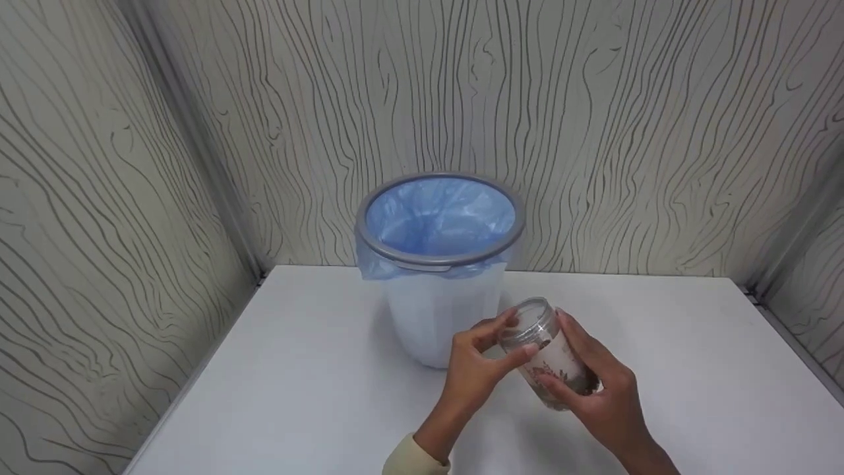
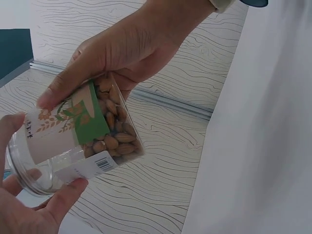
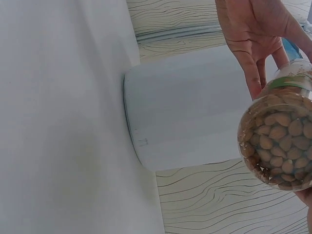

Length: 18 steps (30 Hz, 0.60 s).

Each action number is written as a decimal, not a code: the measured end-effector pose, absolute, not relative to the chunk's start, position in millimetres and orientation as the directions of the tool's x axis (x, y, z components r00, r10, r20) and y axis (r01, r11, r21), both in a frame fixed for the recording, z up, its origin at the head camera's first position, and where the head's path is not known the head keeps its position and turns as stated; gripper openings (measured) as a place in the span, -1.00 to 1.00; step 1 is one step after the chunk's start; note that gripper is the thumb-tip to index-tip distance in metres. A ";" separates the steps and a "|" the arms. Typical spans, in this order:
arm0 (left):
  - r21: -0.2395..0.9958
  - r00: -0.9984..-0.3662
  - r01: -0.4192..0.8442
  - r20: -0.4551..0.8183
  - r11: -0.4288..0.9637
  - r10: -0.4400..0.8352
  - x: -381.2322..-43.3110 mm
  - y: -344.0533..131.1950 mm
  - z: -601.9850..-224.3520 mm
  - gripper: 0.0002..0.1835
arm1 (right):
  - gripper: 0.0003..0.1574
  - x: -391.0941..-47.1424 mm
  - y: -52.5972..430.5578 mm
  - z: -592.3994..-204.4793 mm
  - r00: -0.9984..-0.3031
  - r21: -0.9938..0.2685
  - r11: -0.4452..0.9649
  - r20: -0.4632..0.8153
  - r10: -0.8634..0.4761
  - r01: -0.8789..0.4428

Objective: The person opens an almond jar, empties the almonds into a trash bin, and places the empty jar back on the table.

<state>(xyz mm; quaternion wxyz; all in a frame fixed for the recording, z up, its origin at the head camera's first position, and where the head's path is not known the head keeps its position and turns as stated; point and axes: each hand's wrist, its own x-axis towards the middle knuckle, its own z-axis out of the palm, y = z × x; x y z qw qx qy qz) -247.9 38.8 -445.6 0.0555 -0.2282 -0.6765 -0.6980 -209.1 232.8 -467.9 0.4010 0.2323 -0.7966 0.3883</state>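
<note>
A clear plastic jar of almonds (image 1: pixel 552 359) is held above the white table, tilted with its mouth toward the upper left. Its label is pale and green with a leaf print, and a barcode shows in the left wrist view. My left hand (image 1: pixel 473 369) pinches the jar near the rim, thumb in front and fingers behind. My right hand (image 1: pixel 612 399) grips the jar's lower body. Almonds (image 3: pixel 280 141) lie at the base end. I cannot tell whether a clear cover lies over the mouth.
A white bin (image 1: pixel 438 310) with a grey rim ring and a blue liner bag (image 1: pixel 442 218) stands behind the hands, against the back wall. Walls with a wood-grain pattern (image 1: pixel 488 99) enclose the white table (image 1: pixel 297 396) at the back and sides.
</note>
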 end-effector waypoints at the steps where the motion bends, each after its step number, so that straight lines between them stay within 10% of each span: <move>1: 0.920 -0.891 0.383 0.391 -0.081 0.229 -247.8 38.9 -445.5 -0.46 | 0.26 -208.9 232.8 -468.0 -0.569 -0.429 0.590 0.820 -0.062 -0.684; 18: 0.933 -0.908 0.343 0.358 -0.107 0.218 -246.4 41.9 -445.9 -0.47 | 0.22 -209.3 228.4 -467.6 -0.482 -0.323 0.589 0.867 -0.131 -0.741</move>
